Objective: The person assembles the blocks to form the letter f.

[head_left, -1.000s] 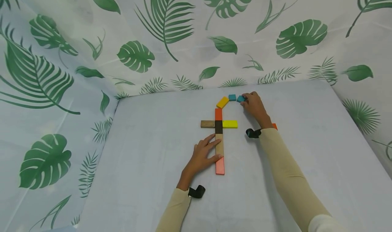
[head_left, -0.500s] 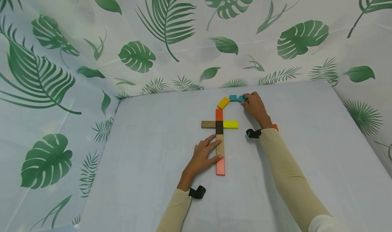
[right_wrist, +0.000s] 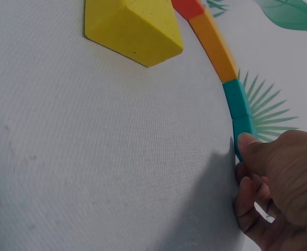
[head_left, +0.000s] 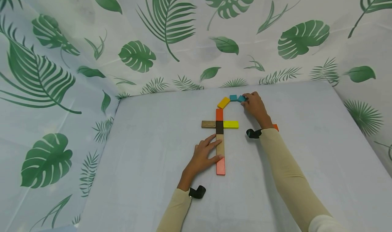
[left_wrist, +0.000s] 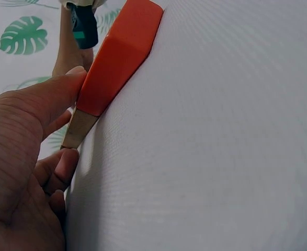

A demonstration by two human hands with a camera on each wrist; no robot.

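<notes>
My right hand (head_left: 255, 105) pinches a small teal block (head_left: 242, 98) between thumb and fingers. In the right wrist view its end meets that of a second teal block (right_wrist: 236, 98). My left hand (head_left: 202, 154) rests on a natural wood block (head_left: 220, 147), thumb near its joint with a pink-red block (head_left: 221, 166), fingers extended. Above that lie a dark brown block (head_left: 219, 127) and an orange-red block (head_left: 219, 114) in one column. A brown block (head_left: 209, 124) and a yellow block (head_left: 231, 124) stick out sideways. An amber block (head_left: 224, 102) slants from the column's top toward the teal pair.
Another orange-red block (head_left: 275, 126) is partly hidden behind the right forearm. White cloth covers the table (head_left: 137, 164), and a leaf-printed curtain (head_left: 183, 65) rises along its back and sides. Each wrist wears a black camera (head_left: 197, 192).
The view has shifted very slightly. The teal block in my right hand has come closer to the other teal block. My left hand has stayed in place on the wood block.
</notes>
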